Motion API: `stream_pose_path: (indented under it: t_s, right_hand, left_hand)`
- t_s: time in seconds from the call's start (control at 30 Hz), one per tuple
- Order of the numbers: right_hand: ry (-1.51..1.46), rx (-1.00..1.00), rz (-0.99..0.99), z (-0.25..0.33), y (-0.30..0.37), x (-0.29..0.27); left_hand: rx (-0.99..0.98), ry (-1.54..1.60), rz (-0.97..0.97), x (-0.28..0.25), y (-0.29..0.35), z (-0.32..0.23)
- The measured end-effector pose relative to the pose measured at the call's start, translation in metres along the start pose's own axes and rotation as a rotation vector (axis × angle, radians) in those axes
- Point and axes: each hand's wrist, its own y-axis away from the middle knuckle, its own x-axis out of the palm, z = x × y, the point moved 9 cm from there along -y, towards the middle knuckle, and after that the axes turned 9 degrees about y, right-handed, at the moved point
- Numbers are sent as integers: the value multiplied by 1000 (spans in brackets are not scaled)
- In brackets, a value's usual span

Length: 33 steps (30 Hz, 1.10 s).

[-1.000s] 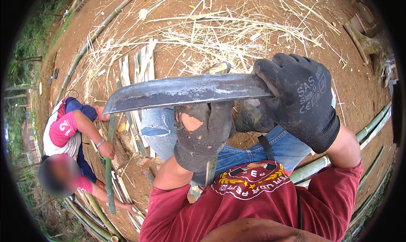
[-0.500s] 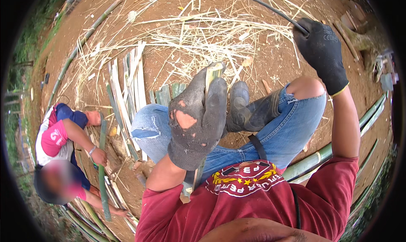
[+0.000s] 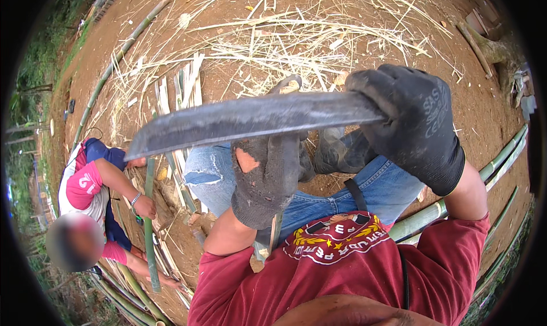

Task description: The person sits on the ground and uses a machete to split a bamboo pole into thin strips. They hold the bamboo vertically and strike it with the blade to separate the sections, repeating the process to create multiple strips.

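My right hand (image 3: 413,121), in a black glove, is closed round the handle of a machete (image 3: 256,118). Its long dark blade stretches flat to the left, passing in front of my left hand (image 3: 265,180). That hand wears a worn grey glove with holes and grips a bamboo strip (image 3: 276,232). The strip's lower end shows beneath the wrist, near my lap. Its pale top end peeks out above the blade by the fingertips. The blade hides most of my left fingers and the strip's middle; I cannot tell whether blade and strip touch.
On my left, a person's hand (image 3: 145,207) holds a green bamboo piece (image 3: 149,235). Split bamboo strips (image 3: 196,86) lie beyond my left knee. Pale shavings (image 3: 256,52) cover the ground ahead. Bamboo poles (image 3: 419,222) lie to my right, and another pole (image 3: 117,58) at far left.
My right hand has brought the machete left and inward from the far right, so its blade now crosses before my left hand. My left hand keeps its grip on the bamboo strip.
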Motion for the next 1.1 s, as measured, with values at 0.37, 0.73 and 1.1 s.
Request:
stream_pose_path:
  t_s: [0.37,0.73,1.1]
  right_hand:
    - [37,-42,-3,20,8,3]
    - [207,-53,-79,22,32,29]
    - [468,660,-25,-198,102,52]
  left_hand:
    - [8,-38,16,3,8,-5]
    - [202,-541,73,-7,31,3]
    - [-287,331,153,3,50,52]
